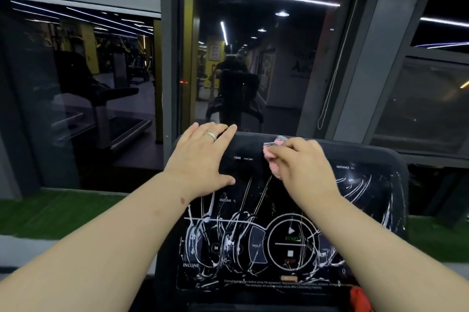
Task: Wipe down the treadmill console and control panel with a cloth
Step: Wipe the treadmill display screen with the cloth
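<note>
The black treadmill console point(368, 157) fills the lower middle of the view. Its glossy control panel point(253, 210) is covered with white streaks and smears, thickest at the bottom left and along the right side. My right hand point(307, 167) presses a pink cloth point(272, 153) against the top middle of the console, near the TIME label. My left hand point(203, 157), with a ring on one finger, lies flat with fingers spread on the console's upper left corner, fingertips over the top edge. The round START and stop buttons point(291, 242) sit below my right forearm.
A dark window point(253, 58) right behind the console reflects the gym and another treadmill point(101, 108) at left. A strip of green turf point(50, 212) runs below the window. A red object point(359, 299) sits at the console's bottom right edge. A thin cord point(330, 83) hangs at right.
</note>
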Demonstrator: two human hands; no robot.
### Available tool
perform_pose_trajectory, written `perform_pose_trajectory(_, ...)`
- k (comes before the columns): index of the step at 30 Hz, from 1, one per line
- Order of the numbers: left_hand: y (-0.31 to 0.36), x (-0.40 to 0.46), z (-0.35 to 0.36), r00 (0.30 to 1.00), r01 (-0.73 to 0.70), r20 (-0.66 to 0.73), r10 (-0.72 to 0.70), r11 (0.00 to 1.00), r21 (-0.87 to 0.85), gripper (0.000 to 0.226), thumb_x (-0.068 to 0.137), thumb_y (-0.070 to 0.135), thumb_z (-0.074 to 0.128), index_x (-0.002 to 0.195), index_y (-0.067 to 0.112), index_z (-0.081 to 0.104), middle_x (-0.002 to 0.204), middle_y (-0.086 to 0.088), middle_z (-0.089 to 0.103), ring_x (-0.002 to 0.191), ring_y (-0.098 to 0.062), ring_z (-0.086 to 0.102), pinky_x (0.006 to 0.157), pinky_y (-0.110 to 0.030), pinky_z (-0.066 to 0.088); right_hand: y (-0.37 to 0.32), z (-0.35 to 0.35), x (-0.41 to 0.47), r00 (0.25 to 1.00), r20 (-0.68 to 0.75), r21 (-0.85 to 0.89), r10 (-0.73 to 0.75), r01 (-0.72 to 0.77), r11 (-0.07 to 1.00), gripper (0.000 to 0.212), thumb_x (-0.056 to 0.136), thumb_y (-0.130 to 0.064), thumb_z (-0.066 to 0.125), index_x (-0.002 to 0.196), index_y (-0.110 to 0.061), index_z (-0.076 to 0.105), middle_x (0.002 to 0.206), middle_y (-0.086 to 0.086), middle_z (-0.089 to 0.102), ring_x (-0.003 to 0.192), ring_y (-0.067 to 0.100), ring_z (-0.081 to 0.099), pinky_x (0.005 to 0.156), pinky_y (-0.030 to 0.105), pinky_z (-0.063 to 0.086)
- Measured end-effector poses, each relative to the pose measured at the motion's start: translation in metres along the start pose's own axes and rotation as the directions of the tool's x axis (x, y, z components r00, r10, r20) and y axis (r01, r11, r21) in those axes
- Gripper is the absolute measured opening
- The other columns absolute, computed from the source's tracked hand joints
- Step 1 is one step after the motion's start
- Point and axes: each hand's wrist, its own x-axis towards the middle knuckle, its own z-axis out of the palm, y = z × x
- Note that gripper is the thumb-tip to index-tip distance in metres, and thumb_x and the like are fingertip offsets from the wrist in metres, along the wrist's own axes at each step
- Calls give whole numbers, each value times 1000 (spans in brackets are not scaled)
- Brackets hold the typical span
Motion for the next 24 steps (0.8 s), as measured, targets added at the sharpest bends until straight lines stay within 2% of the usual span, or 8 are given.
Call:
perform_pose_trajectory(3, 2, 0, 0, 1000, 1, 16, -1, 1000, 8, 117, 72, 75, 70, 162, 32, 10, 160, 7, 29, 151, -18, 19, 128, -42, 5, -9, 4, -24, 995, 51, -13, 86, -85, 996, 17, 84, -21, 63, 95, -28, 75, 96, -6, 66, 83, 29, 57, 79, 29, 36)
perform_pose_trajectory(6, 4, -1, 0, 1000, 6, 24, -6, 1000, 30, 116, 74, 74, 69, 163, 32, 8, 161, 3, 28, 152, -21, 18, 127, -43, 4, -23, 9, -45, 962, 213, -17, -169, 176, 984, 28, 74, -15, 84, 96, -29, 74, 100, -5, 66, 81, 27, 55, 76, 36, 50)
perform_pose_trajectory(8, 5, 0, 0, 1000, 9, 29, -10, 999, 32, 113, 75, 72, 67, 163, 32, 8, 161, 1, 29, 152, -22, 17, 127, -44, 3, -6, -2, -32, 963, 177, -16, -202, 208, 978, 24, 72, -14, 81, 91, -28, 76, 94, -5, 67, 78, 25, 57, 73, 34, 52)
perform_pose_trajectory(10, 7, 0, 0, 999, 12, 32, -13, 1000, 19, 109, 77, 71, 63, 163, 32, 9, 160, -1, 30, 152, -23, 17, 127, -46, 3, 7, -6, -23, 998, 33, -2, -50, 50, 999, 18, 78, -10, 71, 87, -24, 77, 87, -3, 66, 74, 28, 58, 74, 34, 50)
perform_pose_trajectory(12, 8, 1, 1, 1000, 19, 23, -19, 999, 28, 105, 79, 73, 59, 163, 33, 9, 159, -3, 32, 152, -24, 18, 127, -47, 5, 5, -2, -36, 998, 36, -7, 42, -42, 999, 19, 80, -7, 74, 91, -21, 77, 89, -2, 64, 75, 29, 54, 75, 36, 50)
perform_pose_trajectory(16, 11, 3, 3, 999, 31, 19, -32, 997, 70, 107, 79, 76, 61, 162, 34, 8, 157, -4, 33, 150, -24, 21, 127, -49, 7, 6, -4, -57, 945, 276, -52, -178, 199, 979, 30, 74, -14, 84, 99, -29, 75, 95, -4, 62, 80, 26, 49, 75, 35, 50)
perform_pose_trajectory(20, 12, 4, 3, 999, 42, 22, -44, 997, 61, 107, 78, 76, 63, 162, 35, 11, 156, -3, 34, 149, -24, 24, 127, -50, 7, 16, -5, -35, 995, 98, -49, 24, -19, 999, 25, 76, -8, 80, 94, -24, 77, 88, 0, 61, 78, 28, 48, 71, 37, 51)
perform_pose_trajectory(24, 12, 4, 4, 999, 43, 5, -44, 997, 62, 107, 76, 76, 63, 161, 34, 14, 155, -3, 35, 147, -25, 26, 126, -51, 8, -4, -1, -72, 955, 236, -33, -178, 191, 981, 29, 72, -11, 83, 96, -24, 75, 94, 1, 62, 78, 29, 50, 71, 39, 50)
